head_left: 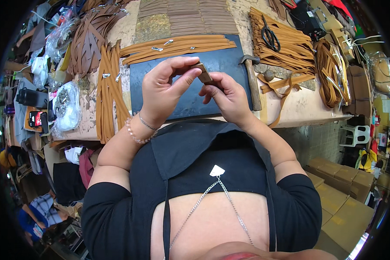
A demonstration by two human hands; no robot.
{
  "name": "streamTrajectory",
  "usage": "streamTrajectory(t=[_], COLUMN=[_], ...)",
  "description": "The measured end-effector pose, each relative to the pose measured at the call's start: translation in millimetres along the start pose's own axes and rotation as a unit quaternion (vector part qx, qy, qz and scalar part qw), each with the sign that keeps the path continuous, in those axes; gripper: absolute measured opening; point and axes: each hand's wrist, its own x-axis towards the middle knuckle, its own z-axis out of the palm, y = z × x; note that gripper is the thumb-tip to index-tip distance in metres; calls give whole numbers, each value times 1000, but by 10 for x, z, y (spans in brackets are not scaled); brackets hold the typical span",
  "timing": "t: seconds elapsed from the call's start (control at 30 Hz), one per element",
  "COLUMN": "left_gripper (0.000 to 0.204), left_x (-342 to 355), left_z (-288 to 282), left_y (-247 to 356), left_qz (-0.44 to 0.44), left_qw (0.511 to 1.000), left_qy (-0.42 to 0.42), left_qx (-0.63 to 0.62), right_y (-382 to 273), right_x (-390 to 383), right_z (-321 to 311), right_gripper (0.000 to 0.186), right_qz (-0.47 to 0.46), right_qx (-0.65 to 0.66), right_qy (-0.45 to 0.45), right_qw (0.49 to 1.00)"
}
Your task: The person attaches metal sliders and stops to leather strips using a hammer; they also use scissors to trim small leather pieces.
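Note:
Above the dark work mat (184, 107), my left hand (165, 89) pinches a small brown piece (203, 73), perhaps a folded leather strip, between thumb and fingers. The fingers of my right hand (228, 96) are closed on the lower end of the same piece. Its full length is partly hidden by my fingers. Just beyond both hands lies a row of tan zippers (190, 45) with silver pulls along the mat's far edge. More tan zippers (109, 93) hang down at the left. A hammer (252, 82) with a wooden handle rests by the mat's right edge.
Black-handled scissors (270, 35) lie on a tan zipper pile (286, 47) at the right. Brown strips (89, 37) are heaped at far left, near a clear plastic bag (68, 106). Cardboard boxes (340, 212) and a white stool (355, 135) stand right of me. Another person (41, 216) sits at lower left.

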Motion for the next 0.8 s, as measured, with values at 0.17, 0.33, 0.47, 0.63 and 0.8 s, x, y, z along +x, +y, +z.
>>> streamTrajectory(t=[0.17,0.33,0.47,0.63,0.8], left_gripper=[22,21,20,24,32], left_x=[3,10,-16,-27,-61], left_z=[12,39,113,126,156], left_y=[2,9,-23,24,51], left_qz=[77,51,17,-57,-50], left_qw=[994,997,998,998,997], left_qy=[4,5,3,-2,5], left_qx=[72,61,64,-34,-58], right_y=[31,-53,-118,-111,-115], right_x=[-22,67,94,120,90], right_z=[-11,28,-22,-34,-29], right_gripper=[23,46,54,51,53], right_qz=[-10,-187,-277,-325,-327], right_qx=[-21,-150,-277,-278,-337], right_qy=[6,97,117,135,136], right_qw=[1000,966,913,894,873])
